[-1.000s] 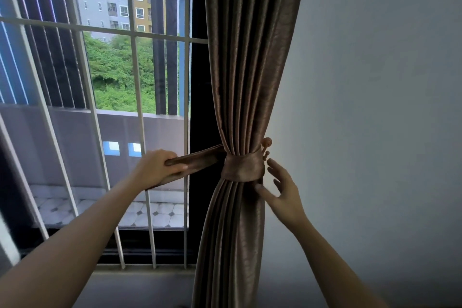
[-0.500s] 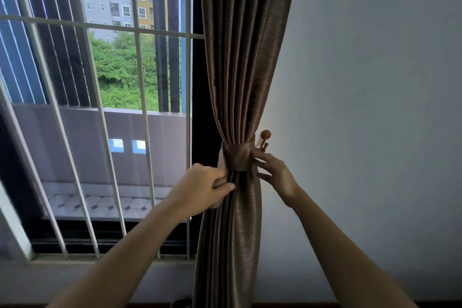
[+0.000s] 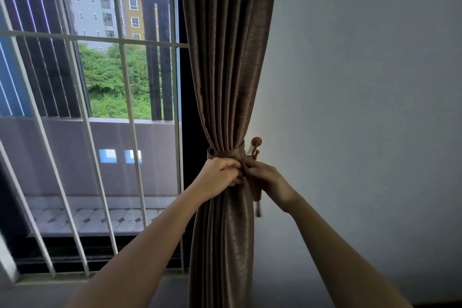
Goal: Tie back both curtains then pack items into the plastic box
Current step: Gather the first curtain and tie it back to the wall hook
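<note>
A brown pleated curtain (image 3: 225,62) hangs at the window's right edge, gathered at its waist by a matching brown tieback band (image 3: 226,152). My left hand (image 3: 220,174) grips the band at the front of the bundle, fingers curled shut. My right hand (image 3: 265,177) pinches the band's end just right of it, below a brown wall hook (image 3: 256,144). A short strip of the band dangles under my right hand. The plastic box is out of sight.
White window bars (image 3: 130,117) cover the glass to the left, with a balcony and buildings beyond. A plain grey wall (image 3: 362,107) fills the right side. The sill (image 3: 75,280) runs along the bottom left.
My left hand brought the band's loose end from the left across to the curtain's front. My right hand closed on the band beside the hook, so both hands now meet there.
</note>
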Motion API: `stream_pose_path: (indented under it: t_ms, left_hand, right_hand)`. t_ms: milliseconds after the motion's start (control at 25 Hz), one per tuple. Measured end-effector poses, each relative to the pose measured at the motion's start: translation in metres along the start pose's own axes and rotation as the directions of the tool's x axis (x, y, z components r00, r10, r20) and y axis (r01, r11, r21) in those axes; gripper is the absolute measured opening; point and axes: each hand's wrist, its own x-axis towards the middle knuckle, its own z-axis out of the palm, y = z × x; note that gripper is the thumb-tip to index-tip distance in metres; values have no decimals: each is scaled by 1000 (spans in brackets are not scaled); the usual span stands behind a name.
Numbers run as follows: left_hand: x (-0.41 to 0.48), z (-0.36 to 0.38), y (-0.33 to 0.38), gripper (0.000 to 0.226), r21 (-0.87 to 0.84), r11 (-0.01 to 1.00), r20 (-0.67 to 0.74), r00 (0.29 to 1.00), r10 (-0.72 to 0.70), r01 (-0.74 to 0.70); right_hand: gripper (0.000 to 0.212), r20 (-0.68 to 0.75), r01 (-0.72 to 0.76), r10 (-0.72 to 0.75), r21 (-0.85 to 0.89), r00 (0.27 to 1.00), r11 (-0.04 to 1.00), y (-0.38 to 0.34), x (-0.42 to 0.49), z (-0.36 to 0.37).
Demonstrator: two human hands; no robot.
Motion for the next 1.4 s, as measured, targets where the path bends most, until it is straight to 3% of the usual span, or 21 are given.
stream_pose_path:
  t_ms: [80,160,240,320,400,480,560,720,920,1080,1280,1400]
  left_hand:
    - [2,1,-3,28,15,1000,-35,999,18,-18]
    - [3,4,-7,24,189,974,-171,972,159,-125]
    - [6,7,-12,17,397,892,-264,904,336,-216]
    - [11,9,-16,17,567,791,-261,861,436,-228]
    - [16,10,-20,28,690,686,-228,832,507,-229]
    - [21,9,-23,35,770,596,-220,782,583,-228]
    - [26,9,-24,29,801,559,-218,764,607,-216]
    - [27,12,-27,21,822,529,-215,745,632,-211]
    - [28,13,-29,26,813,538,-220,738,638,-223]
    - [27,13,-31,32,807,536,-210,729,652,-247]
    - [25,14,-31,31,811,534,-219,721,657,-240]
    - [25,15,-31,30,826,514,-214,716,665,-230]
  right_hand:
    - [52,20,45,-42,-152,999,987,5,1,-1]
    - [53,-32,62,-73,-253,997,965,10,5,-4]
    - [30,-92,90,-117,-260,989,961,12,11,-12]
    - [8,-188,89,-154,-315,970,945,9,19,-26]
    - [4,-309,83,-174,-285,935,955,9,29,-41]
    - [9,-427,112,-154,-122,891,986,14,40,-51]
    - [15,-500,133,-102,25,860,991,24,54,-50]
    - [22,-609,105,-74,16,789,994,46,75,-35]
    - [15,-631,96,33,170,775,981,61,82,-35]
    - [17,-593,60,-26,38,805,998,59,83,-41]
    - [22,-558,41,-31,6,829,999,68,77,-36]
    - [24,-577,-25,-100,-205,811,978,76,80,-33]
